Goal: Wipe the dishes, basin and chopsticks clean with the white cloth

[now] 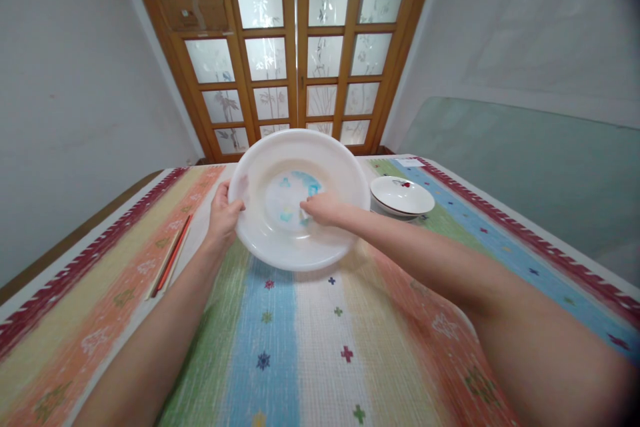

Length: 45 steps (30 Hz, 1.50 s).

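A large white basin (345, 240) is tilted up over the table, its inside facing me, with blue printed shapes on its bottom. My left hand (225, 212) grips its left rim, thumb on the inner side and fingers behind. My right hand (323, 208) reaches inside the basin, fingers closed and close to the bottom beside the blue print. Whether those fingers hold anything cannot be made out.
Several chopsticks (171, 257), some red, lie on the striped tablecloth (273, 387) at left. White dishes (403, 197) sit stacked right of the basin. Beyond the table stand wood-framed glass doors (295, 57); a pale green panel (525, 167) leans along the right side.
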### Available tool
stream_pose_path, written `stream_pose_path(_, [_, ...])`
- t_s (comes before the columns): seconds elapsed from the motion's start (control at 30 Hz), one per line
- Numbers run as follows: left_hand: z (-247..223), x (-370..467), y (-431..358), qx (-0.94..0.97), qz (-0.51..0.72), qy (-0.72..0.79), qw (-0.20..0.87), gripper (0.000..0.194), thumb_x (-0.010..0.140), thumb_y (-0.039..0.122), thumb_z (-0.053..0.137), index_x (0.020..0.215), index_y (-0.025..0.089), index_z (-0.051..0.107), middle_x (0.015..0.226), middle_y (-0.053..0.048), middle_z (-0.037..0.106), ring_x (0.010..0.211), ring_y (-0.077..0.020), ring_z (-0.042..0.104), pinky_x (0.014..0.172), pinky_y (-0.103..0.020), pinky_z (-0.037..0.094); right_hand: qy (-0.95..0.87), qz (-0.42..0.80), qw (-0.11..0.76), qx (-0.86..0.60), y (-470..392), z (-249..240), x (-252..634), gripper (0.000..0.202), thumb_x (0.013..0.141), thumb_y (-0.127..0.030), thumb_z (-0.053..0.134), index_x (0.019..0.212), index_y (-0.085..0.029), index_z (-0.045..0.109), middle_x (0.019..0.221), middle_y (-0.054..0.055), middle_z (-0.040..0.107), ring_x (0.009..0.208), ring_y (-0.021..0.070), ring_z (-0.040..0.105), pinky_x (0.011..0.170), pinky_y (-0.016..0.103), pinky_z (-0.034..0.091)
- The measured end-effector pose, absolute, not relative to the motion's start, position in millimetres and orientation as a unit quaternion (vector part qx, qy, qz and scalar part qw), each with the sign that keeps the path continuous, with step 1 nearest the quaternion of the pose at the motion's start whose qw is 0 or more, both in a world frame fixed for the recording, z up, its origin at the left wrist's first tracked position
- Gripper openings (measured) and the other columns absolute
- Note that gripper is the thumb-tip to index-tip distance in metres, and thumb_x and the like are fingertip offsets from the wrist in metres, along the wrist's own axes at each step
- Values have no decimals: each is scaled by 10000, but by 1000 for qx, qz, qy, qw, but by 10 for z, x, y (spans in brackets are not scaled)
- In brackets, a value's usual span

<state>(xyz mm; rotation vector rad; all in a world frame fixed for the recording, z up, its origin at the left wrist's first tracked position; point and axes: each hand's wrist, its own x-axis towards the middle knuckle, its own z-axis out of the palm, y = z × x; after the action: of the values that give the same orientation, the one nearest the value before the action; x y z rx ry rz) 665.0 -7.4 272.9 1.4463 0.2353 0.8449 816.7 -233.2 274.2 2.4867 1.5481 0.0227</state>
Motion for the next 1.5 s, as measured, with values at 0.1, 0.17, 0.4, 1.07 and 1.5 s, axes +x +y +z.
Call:
stream_pose_path(0.1, [2765, 6633, -99, 641, 367, 84, 668, 525, 527, 168, 631, 1047, 214, 580, 1027, -13, 657, 900, -197, 609, 733, -249, 463, 483, 73, 61, 871, -2343, 2860, 8293, 303, 906, -86, 521, 1184, -142, 629, 1072, 166, 699, 957, 284, 676, 805, 344, 492])
stream_pose_path(0.17, [2780, 6618, -120, 638, 367, 72, 674, 527, 517, 164, 629, 1038, 216, 574, 1037, -13, 654, 906, -203, 607, 747, -260, 465, 451, 108, 34, 886, -2308, 2896, 8327, 330, 904, -71, 505, 1215, -132, 600, 1109, 178, 683, 988, 284, 668, 811, 339, 499])
stream_pose_path(0.4, [2788, 6614, -146, 620, 367, 53, 691, 550, 486, 136, 608, 1030, 210, 574, 997, 2, 660, 854, -182, 600, 718, -244, 454, 402, 148, 28, 903, -2333, 2834, 8309, 343, 937, -59, 410, 1243, -106, 557, 1198, 228, 626, 1056, 300, 643, 845, 360, 519])
stream_pose_path(1.07, [2755, 6660, -127, 653, 428, 88, 618, 483, 552, 155, 654, 1033, 198, 629, 983, -12, 684, 907, -193, 650, 805, -277, 508, 545, -60, 27, 836, -2560, 2426, 7916, 184, 918, -219, 564, 1000, -196, 728, 1050, 85, 711, 958, 232, 670, 749, 270, 422])
stream_pose_path(1.5, [2775, 6638, -115, 689, 407, 34, 599, 604, 600, 125, 653, 1199, 195, 654, 1136, -47, 706, 1003, -217, 659, 856, -292, 530, 456, 176, -30, 872, -2449, 3089, 8509, 405, 969, -143, 441, 1345, -211, 576, 1318, 154, 521, 1110, 264, 567, 878, 338, 470])
